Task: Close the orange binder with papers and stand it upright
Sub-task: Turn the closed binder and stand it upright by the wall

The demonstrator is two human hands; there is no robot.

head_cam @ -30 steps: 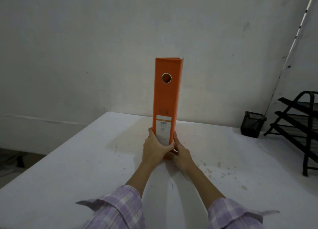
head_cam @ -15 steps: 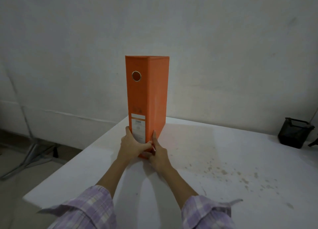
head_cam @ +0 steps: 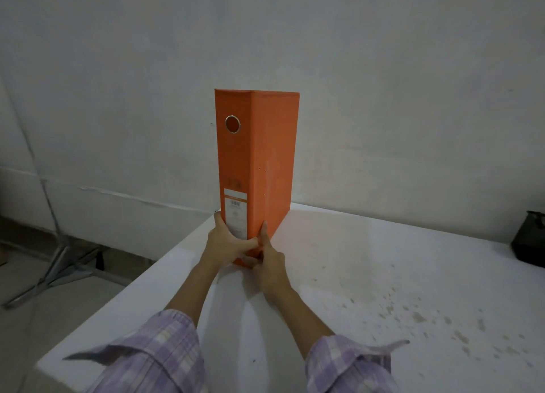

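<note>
The orange binder stands upright and closed on the white table, near its far left corner. Its spine faces me, with a metal-ringed finger hole up high and a white label low down. My left hand wraps around the bottom of the spine from the left. My right hand grips the bottom right corner, thumb up along the cover. Any papers inside are hidden.
A black mesh pen holder sits at the right edge of view on the table. The table's left edge runs close to the binder, with floor and a metal stand base below. A white wall rises right behind.
The binder has shifted toward the table's left corner and turned, so its right cover now shows beside the spine. Both hands stayed on its base. The black rack has left the view.
</note>
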